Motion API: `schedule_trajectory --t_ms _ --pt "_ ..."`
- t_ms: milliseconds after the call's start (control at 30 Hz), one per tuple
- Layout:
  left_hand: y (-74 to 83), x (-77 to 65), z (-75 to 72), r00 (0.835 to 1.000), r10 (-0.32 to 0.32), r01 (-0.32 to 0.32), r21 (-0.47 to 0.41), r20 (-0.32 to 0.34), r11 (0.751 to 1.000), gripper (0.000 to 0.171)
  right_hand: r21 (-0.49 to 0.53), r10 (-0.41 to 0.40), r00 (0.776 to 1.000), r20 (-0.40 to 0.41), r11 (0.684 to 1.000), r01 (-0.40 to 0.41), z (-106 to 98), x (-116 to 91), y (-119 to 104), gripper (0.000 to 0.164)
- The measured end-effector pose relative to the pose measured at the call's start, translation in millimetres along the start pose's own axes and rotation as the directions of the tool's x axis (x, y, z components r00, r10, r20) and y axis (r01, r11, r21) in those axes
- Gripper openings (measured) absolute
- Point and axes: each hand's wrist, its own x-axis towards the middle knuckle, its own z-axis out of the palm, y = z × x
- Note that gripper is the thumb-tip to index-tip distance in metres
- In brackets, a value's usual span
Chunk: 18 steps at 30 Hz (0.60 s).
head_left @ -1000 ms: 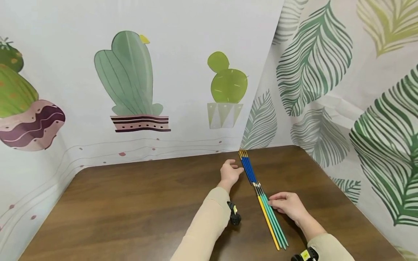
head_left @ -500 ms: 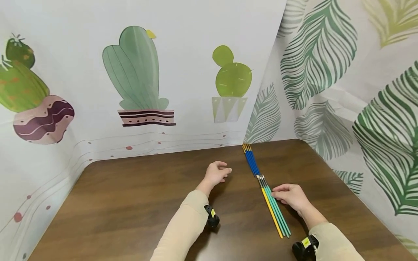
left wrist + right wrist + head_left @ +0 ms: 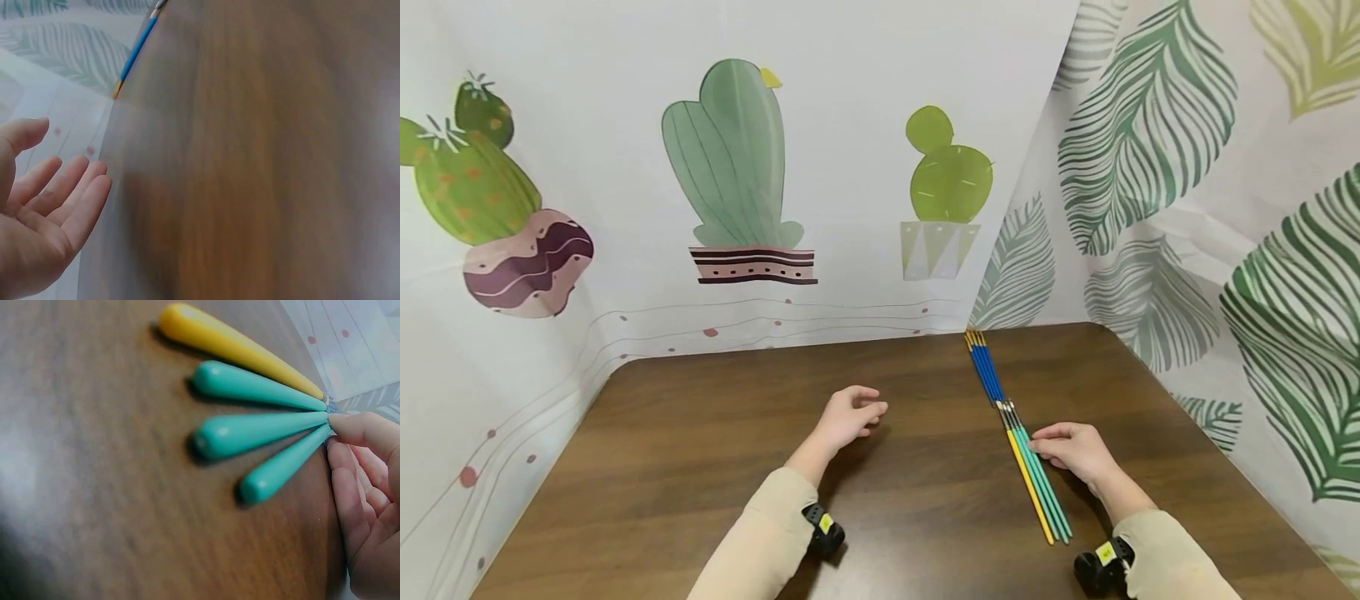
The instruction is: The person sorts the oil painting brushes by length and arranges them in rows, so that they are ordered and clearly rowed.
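Observation:
In the head view my left hand [image 3: 852, 418] hovers over the table's middle, fingers loosely bent and holding nothing. The left wrist view shows its palm with the fingers apart. My right hand [image 3: 1081, 457] rests on the table beside a row of paintbrushes. Its thumb and forefinger pinch the outermost green paintbrush [image 3: 281, 470] near the bristle end. A yellow paintbrush [image 3: 1030, 487] and the other green paintbrushes [image 3: 256, 434] lie alongside, their handle ends toward me. Beyond their tips lie several blue paintbrushes [image 3: 987, 371] in line, with tan bristles at the far edge.
The brown wooden table [image 3: 700, 467] has rounded far corners. White cloth printed with cacti [image 3: 745, 167] hangs behind it, and leaf-printed cloth [image 3: 1157, 150] hangs on the right. A black wrist camera [image 3: 826, 533] sits on the left sleeve, another [image 3: 1101, 568] on the right.
My left hand has moved away from the blue paintbrushes, leftward across the table. My right hand stays at the green paintbrush. The head view has shifted slightly.

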Motion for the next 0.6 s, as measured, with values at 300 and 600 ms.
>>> schedule_trajectory --t_ms 300,600 --pt "-20.9 -31.2 -51.2 0.992 -0.007 0.01 0.023 -0.127 1.0 0.038 -0.03 0.005 1.0 -0.017 1.0 -0.006 -4.1 -4.2 5.8 0.041" --pt "-29.3 -48.9 -87.7 0.977 0.059 -0.009 0.239 -0.204 0.971 0.049 -0.054 0.006 1.0 -0.017 0.999 -0.007 -14.6 -2.7 4.4 0.047"
